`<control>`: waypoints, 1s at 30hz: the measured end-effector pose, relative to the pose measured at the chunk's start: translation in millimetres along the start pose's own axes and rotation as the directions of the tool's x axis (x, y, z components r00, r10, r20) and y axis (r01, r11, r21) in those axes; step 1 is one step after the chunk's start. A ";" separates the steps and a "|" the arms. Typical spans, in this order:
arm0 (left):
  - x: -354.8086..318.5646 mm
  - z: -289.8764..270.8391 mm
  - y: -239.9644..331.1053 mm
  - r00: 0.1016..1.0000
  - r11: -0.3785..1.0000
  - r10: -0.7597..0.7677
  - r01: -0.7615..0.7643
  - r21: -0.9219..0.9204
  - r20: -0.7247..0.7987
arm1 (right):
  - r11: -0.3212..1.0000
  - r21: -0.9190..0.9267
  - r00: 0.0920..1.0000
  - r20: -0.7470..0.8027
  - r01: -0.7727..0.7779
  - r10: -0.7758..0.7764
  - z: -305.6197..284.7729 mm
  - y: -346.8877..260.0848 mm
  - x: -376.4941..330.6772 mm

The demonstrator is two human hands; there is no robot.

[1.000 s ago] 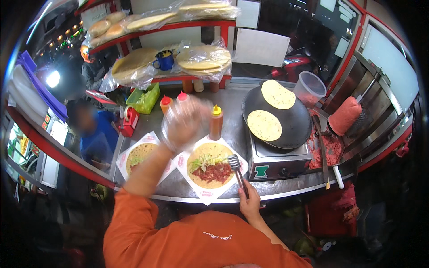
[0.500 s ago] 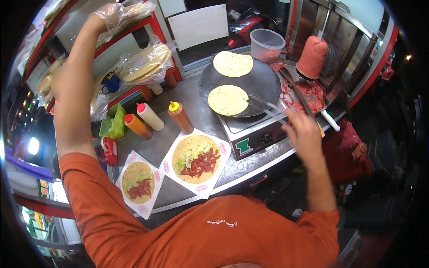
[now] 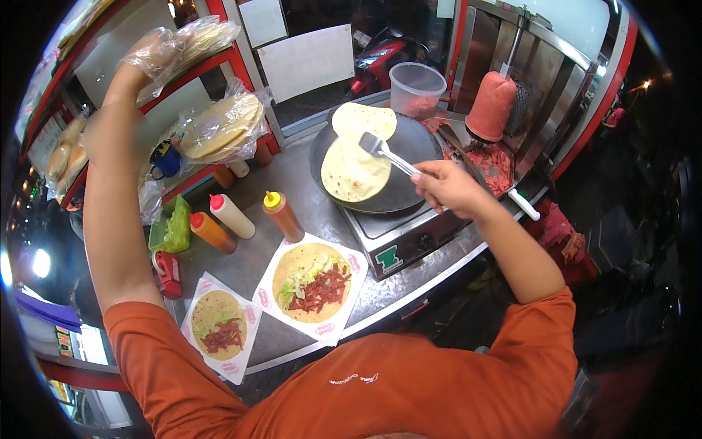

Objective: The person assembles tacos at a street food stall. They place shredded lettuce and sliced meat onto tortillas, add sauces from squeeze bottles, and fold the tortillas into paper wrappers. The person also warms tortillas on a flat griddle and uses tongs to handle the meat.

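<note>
My right hand (image 3: 450, 186) is closed on the clear handle of a grey-headed basting brush (image 3: 374, 144), held over the round black griddle (image 3: 420, 150). On the griddle lie two flatbreads: a front flatbread (image 3: 353, 178) and a rear flatbread (image 3: 363, 121), and the brush head is where they meet. Up at the left shelf, my left hand (image 3: 152, 57) is inside or under a clear plastic bag (image 3: 208, 40) of flatbreads; its fingers are hidden by the plastic. Two filled flatbreads on paper, a larger one (image 3: 313, 282) and a smaller one (image 3: 219, 325), hold shredded meat and lettuce.
Squeeze bottles, with red caps (image 3: 232, 216) and a yellow cap (image 3: 284, 217), stand on the steel counter beside a green lettuce tub (image 3: 172, 225). A meat spit (image 3: 491, 106), a white-handled knife (image 3: 523, 205) and a clear bucket (image 3: 417, 89) are at the right.
The brush has moved left and up over the flatbreads. The front flatbread's far edge now reaches the rear one. My left hand stays at the bag.
</note>
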State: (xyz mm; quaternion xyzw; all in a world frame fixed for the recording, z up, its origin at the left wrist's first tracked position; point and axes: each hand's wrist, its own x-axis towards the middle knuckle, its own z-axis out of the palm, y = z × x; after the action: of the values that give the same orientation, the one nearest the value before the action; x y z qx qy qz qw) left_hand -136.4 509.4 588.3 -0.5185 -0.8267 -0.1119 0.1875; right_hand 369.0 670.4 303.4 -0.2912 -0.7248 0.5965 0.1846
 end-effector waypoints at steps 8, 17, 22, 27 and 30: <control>-11.6 5.8 15.4 0.996 0.995 -0.079 0.082 0.049 -0.049 | 0.948 -0.102 0.929 -0.253 -0.303 0.270 -112.6 3.4 114.9; -13.9 17.6 12.7 0.977 0.965 -0.174 0.145 -0.218 -0.123 | 0.935 -0.306 0.983 0.082 0.182 -0.164 -136.7 -47.6 195.2; -3.6 10.1 -2.5 0.994 0.992 -0.110 0.109 -0.068 -0.009 | 0.812 -0.563 0.986 -0.140 -0.151 0.087 -177.8 -49.2 149.5; 0.5 0.2 -10.9 0.980 0.970 -0.183 0.193 -0.148 0.078 | 0.898 -0.380 0.953 0.109 -0.223 0.283 -176.4 -3.4 171.4; 1.5 -3.9 -16.8 0.987 0.988 -0.152 0.152 0.012 0.047 | 0.914 -0.373 0.986 -0.022 -0.161 0.164 -176.9 -0.4 179.4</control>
State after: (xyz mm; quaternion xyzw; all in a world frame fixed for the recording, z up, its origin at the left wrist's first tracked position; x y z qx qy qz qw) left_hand -151.3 501.8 592.6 -0.4556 -0.8686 -0.1099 0.1608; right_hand 340.9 919.5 328.3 -0.3774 -0.7992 0.4622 0.0721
